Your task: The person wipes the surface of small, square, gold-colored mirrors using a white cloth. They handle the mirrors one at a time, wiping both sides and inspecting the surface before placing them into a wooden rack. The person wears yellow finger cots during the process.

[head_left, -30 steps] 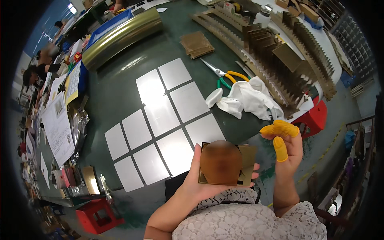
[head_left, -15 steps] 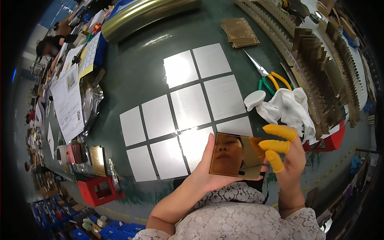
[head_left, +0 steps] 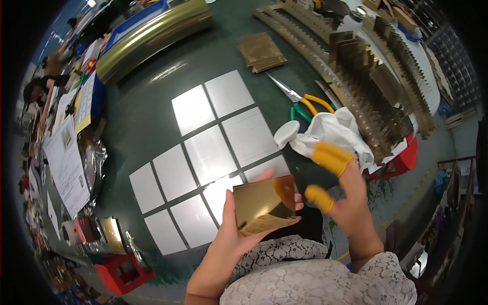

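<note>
My left hand (head_left: 235,229) grips a square gold mirror-like plate (head_left: 262,206) by its edges, thumb along the left side and fingertips showing at the right; whether it is one plate or a stack I cannot tell. To the right, my right hand (head_left: 345,195) is off the plate with its fingers apart, yellow finger cots on several fingertips. Just beyond those fingertips lies a crumpled white cloth (head_left: 330,133). White-silver square sheets (head_left: 211,152) lie in rows on the dark green table (head_left: 132,122), and the held plate hides part of the nearest ones.
Scissors (head_left: 295,94) with yellow and green handles lie beyond the cloth, near a stack of brownish plates (head_left: 262,51). Toothed racks (head_left: 356,86) run along the right. A gold film roll (head_left: 152,40) is at the far left, papers (head_left: 68,162) and a red stool (head_left: 122,274) nearer.
My right hand has come away from the plate, and its fingers have spread. The plate in my left hand has tilted, altering its reflection. The whole view has shifted, moving the table leftward in the picture.
</note>
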The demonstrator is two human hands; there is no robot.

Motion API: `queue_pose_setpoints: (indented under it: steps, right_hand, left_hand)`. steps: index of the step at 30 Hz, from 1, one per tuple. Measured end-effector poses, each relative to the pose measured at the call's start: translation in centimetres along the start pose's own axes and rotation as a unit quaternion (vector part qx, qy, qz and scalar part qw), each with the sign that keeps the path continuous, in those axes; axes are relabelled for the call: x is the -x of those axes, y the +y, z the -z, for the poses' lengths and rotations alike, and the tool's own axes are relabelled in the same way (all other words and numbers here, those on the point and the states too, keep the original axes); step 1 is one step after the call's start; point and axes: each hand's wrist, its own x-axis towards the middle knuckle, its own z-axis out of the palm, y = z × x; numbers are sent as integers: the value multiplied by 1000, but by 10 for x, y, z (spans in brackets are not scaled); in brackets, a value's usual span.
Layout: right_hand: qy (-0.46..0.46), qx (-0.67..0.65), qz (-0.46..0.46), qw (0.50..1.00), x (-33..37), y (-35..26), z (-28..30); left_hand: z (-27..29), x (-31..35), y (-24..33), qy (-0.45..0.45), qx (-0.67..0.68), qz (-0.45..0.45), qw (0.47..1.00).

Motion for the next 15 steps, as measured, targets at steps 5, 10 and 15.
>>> queue_pose_setpoints:
  steps: [5, 10, 15]
  right_hand:
    - [162, 163, -37, 972, -12, 29, 14]
    - [117, 231, -29, 966, -16, 25, 5]
    - [142, 262, -93, 950, -16, 36, 10]
  left_hand:
    - [9, -1, -1, -13, 9, 28, 999]
    - [10, 6, 2, 7, 13, 19, 1000]
    - [14, 19, 2, -13, 22, 12, 1000]
